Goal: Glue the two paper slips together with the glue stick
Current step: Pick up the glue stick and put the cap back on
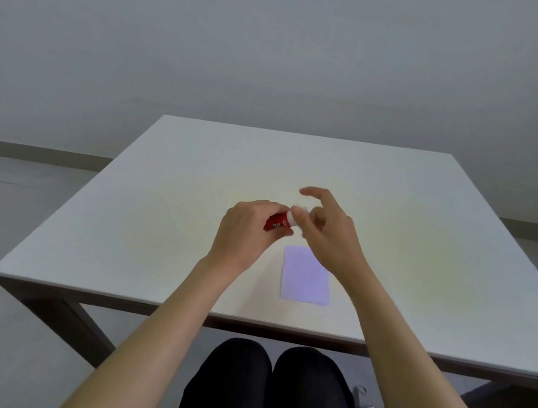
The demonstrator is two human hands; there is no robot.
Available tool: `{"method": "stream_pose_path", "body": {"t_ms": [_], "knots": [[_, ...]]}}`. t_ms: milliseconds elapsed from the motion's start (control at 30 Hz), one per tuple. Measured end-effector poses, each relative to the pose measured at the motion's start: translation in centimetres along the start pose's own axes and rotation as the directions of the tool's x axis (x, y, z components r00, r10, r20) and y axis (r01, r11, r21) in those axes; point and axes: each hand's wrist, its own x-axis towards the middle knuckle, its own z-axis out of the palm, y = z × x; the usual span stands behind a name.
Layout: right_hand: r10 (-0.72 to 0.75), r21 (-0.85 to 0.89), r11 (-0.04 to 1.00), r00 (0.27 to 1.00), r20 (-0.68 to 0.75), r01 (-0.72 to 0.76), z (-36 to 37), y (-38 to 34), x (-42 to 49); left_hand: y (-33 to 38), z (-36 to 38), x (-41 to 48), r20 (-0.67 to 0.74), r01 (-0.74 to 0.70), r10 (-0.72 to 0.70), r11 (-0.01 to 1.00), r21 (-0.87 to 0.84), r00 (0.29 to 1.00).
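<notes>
My left hand holds a red glue stick by its body, lifted above the middle of the table. My right hand pinches the stick's white end with thumb and a finger while the other fingers spread; whether that end is a cap or bare glue is blurred. A pale lilac paper slip lies flat on the table just below and near my hands. Only one slip outline shows; I cannot tell whether a second one lies under it.
The white square table has dark legs and its near edge runs just above my knees. A small metal object lies on the grey floor at the lower right. A plain wall stands behind the table.
</notes>
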Motion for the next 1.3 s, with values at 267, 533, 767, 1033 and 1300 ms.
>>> {"method": "stream_pose_path", "body": {"t_ms": [267, 533, 767, 1033, 1300], "knots": [[0.048, -0.328, 0.943, 0.998, -0.041, -0.059, 0.1, 0.0, 0.8, -0.7, 0.2, -0.4, 0.035, 0.049, -0.047, 0.998, -0.047, 0.998], [0.031, -0.536, 0.842, 0.997, -0.065, -0.061, 0.6, 0.1, 1.2, -1.6, 0.6, -0.4, 0.119, 0.142, -0.133, 0.987, -0.076, 0.984], [-0.013, -0.362, 0.932, 0.999, 0.047, 0.029, 0.7, 0.0, 1.6, -2.4, 0.4, 0.3, 0.124, 0.152, -0.143, 0.986, -0.067, 0.982], [0.039, -0.306, 0.951, 0.999, -0.022, -0.044, 0.5, 1.0, 0.9, -5.8, 0.4, 2.5, -0.08, 0.391, -0.451, 0.837, -0.383, 0.889], [0.041, -0.258, 0.965, 0.998, -0.051, -0.052, -0.7, 1.7, 0.4, -8.6, 1.9, 2.5, -0.065, 0.411, -0.469, 0.825, -0.389, 0.881]]}}
